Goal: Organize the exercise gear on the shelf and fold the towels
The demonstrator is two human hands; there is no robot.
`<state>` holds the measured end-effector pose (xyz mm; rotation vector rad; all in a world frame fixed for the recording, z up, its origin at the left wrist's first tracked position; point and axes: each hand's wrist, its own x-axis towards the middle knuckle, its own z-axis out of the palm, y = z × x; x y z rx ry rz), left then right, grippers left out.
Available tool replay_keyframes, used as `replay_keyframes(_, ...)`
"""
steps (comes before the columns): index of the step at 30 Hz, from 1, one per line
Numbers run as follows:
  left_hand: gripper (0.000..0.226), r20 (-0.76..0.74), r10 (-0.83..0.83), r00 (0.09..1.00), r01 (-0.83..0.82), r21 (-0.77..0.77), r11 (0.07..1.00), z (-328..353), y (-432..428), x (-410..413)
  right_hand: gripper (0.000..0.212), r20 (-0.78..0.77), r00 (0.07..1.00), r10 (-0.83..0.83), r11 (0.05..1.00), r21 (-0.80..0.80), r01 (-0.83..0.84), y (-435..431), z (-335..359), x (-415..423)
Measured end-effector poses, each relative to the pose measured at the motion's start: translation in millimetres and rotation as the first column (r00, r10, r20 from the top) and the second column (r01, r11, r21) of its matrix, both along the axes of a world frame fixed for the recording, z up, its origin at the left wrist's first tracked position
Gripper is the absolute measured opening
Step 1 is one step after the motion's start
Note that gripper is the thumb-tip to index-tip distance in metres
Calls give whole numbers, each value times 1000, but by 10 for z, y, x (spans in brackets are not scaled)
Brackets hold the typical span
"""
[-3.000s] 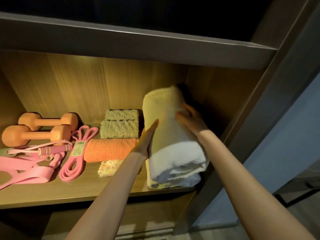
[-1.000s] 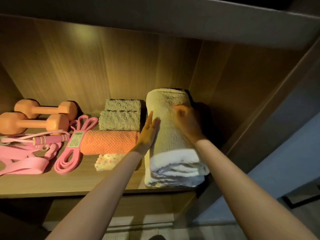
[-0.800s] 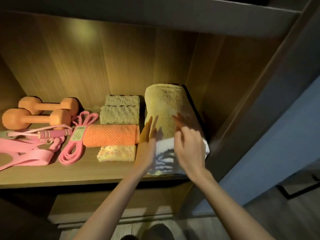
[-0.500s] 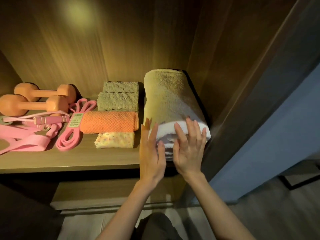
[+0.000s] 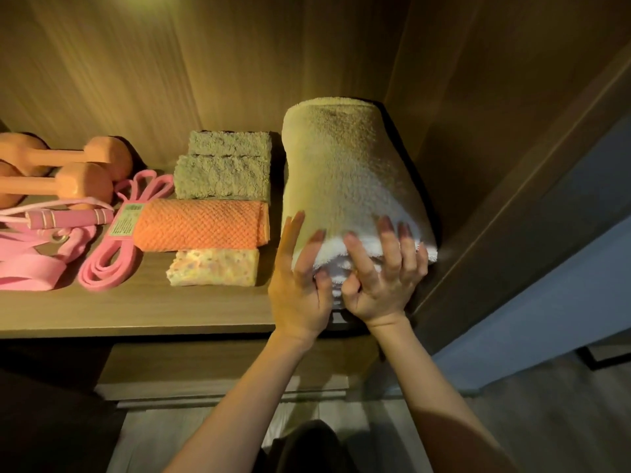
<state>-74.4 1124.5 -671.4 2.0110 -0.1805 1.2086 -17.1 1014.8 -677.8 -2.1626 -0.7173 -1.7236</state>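
A thick folded white towel [image 5: 348, 172] lies at the right end of the wooden shelf [image 5: 136, 312]. My left hand [image 5: 300, 285] and my right hand [image 5: 382, 278] press flat against its front folded edge, fingers straight and spread. To its left lie a folded grey-green towel [image 5: 223, 169], a folded orange towel [image 5: 201, 225] and a small speckled cloth [image 5: 213, 272]. Further left sit two orange dumbbells [image 5: 68, 169], a pink loop band [image 5: 112, 254], a pink jump rope handle [image 5: 68, 218] and a pink strap [image 5: 30, 268].
The cabinet's right side wall [image 5: 478, 148] stands close against the white towel. The wooden back panel [image 5: 170, 70] closes the shelf behind. A lower ledge [image 5: 218, 370] and the floor [image 5: 546, 421] show below.
My hands slid from the top and sides of the white towel down to its front edge and now press it there. The camera tilted downward.
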Motion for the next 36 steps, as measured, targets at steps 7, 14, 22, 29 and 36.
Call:
replay_keyframes(7,39,-117,-135,984,139,23,990,97,124,-164,63,-132,990,-38,999,-20,36,-27,78,-177)
replay_keyframes(14,35,-266,-216,940,200,-86,976,363,141,-503,43,-458,870,180,983,121,-140,-167,544,-631)
replay_keyframes(22,36,-405,-247,880,108,-336,936,872,26,-321,38,-934,357,-20,997,-43,-57,-36,1558,-406)
replay_keyframes(29,49,-634,-266,726,123,-261,957,782,163,-155,50,-919,337,-205,957,-260,-127,79,1318,-111)
replay_keyframes(36,49,-771,-253,585,158,-198,967,999,258,-220,51,-946,221,-238,949,-275,-156,52,1447,-127)
